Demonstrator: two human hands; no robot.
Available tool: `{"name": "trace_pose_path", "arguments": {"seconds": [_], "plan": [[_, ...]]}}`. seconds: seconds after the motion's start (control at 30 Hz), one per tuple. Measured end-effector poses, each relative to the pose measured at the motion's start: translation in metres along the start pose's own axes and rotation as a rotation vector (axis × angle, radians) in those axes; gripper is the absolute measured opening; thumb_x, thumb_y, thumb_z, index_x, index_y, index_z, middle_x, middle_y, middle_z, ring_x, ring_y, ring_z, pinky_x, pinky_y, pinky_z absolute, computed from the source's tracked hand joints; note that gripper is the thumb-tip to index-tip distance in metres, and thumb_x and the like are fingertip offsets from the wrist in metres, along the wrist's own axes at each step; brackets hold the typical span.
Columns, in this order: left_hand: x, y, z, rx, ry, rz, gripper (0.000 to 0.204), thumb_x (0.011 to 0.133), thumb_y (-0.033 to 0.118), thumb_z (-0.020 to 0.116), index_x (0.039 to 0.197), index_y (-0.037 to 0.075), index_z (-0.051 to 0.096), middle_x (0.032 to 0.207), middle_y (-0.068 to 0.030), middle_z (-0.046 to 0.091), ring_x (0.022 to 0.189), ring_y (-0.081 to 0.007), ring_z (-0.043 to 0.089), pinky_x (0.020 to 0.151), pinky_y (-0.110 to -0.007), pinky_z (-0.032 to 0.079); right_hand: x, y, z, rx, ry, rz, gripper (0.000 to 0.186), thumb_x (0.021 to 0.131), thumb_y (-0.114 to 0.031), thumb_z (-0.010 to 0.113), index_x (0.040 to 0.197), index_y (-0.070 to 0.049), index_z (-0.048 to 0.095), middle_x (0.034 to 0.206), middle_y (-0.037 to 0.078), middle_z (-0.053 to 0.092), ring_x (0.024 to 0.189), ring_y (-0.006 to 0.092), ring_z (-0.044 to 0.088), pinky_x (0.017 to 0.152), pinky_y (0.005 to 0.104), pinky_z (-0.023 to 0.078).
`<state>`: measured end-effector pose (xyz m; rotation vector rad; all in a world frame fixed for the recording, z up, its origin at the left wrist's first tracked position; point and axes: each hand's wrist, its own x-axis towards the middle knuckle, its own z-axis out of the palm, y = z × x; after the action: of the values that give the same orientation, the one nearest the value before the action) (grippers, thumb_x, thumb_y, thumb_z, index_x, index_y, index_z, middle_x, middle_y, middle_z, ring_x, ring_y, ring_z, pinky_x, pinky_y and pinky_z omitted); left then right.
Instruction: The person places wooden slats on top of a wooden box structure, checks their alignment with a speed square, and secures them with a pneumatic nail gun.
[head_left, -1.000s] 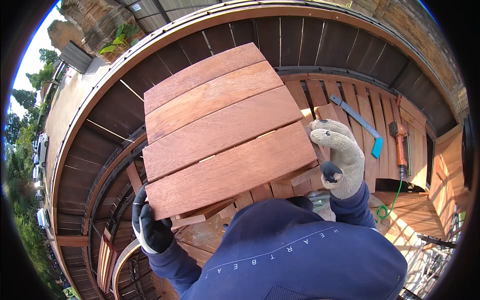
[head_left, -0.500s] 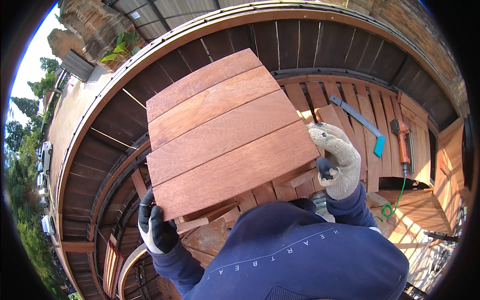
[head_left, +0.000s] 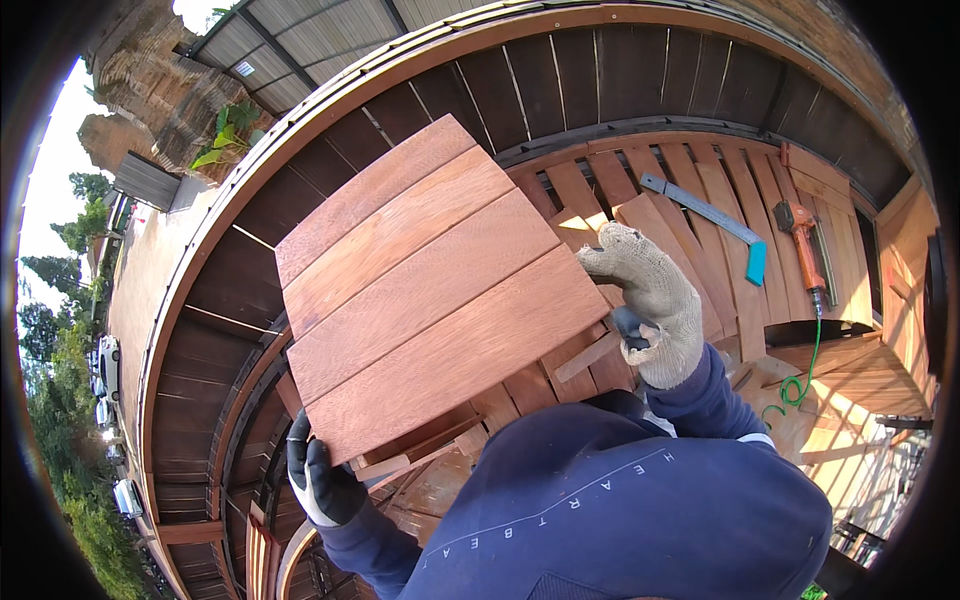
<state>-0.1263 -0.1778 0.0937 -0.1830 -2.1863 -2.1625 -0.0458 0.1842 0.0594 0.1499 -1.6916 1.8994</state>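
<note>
A square panel of four reddish-brown planks [head_left: 430, 280], slightly curved at its far and near ends, is tilted in front of me over the slatted bench. My left hand [head_left: 323, 480], in a black and pale glove, is closed on its lower left corner. My right hand [head_left: 650, 305], in a worn knitted glove with dark patches, grips the panel's right edge, its fingertips partly hidden there. Short loose wooden pieces [head_left: 585, 355] show beneath the panel's near right corner.
The slatted bench [head_left: 767, 240] carries a metal square with a turquoise handle [head_left: 705, 208] and an orange air tool [head_left: 805, 250] with a green hose [head_left: 792, 385], right of my right hand. A curved dark-slatted railing [head_left: 560, 80] rings the work; parked cars [head_left: 108, 365] are beyond it, left.
The thin gaps seen between the panel's planks a second ago have closed up. The panel has turned slightly anticlockwise, its right side now higher in view with my right hand; the surroundings shifted too.
</note>
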Motion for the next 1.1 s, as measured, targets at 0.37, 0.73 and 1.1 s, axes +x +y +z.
{"name": "trace_pose_path", "arguments": {"seconds": [0.37,0.73,1.1], "plan": [[-0.009,-0.011,-0.012,0.017,0.023,0.043,0.05,0.099,0.028,0.038,0.13,-0.008,0.052,0.124,-0.0185,0.06,0.117,-0.0259,0.056,0.105,-0.041,0.037,-0.001,-0.001,-0.017,-0.431,-0.124,-0.116,0.063,0.08,-0.017,0.075,0.135,0.002,0.05,0.138,0.02,0.052,0.13,0.0327,0.051,0.112,0.0418,0.036],[-0.019,-0.004,-0.01,0.035,0.086,0.046,0.038,0.102,0.02,0.042,0.125,-0.007,0.056,0.121,-0.0168,0.062,0.113,-0.0233,0.058,0.103,-0.038,0.041,0.003,0.005,-0.025,-0.337,-0.176,-0.214,0.077,0.068,-0.012,0.08,0.138,0.002,0.05,0.138,0.022,0.054,0.128,0.0338,0.054,0.11,0.0389,0.038],[-0.016,-0.007,-0.011,0.147,0.082,0.066,0.039,0.103,0.021,0.042,0.124,-0.008,0.057,0.12,-0.0164,0.063,0.112,-0.0223,0.059,0.102,-0.038,0.042,0.003,0.011,-0.03,-0.352,-0.222,-0.271,0.079,0.069,-0.016,0.082,0.138,0.004,0.048,0.139,0.022,0.052,0.125,0.0348,0.056,0.106,0.0381,0.044]]}}
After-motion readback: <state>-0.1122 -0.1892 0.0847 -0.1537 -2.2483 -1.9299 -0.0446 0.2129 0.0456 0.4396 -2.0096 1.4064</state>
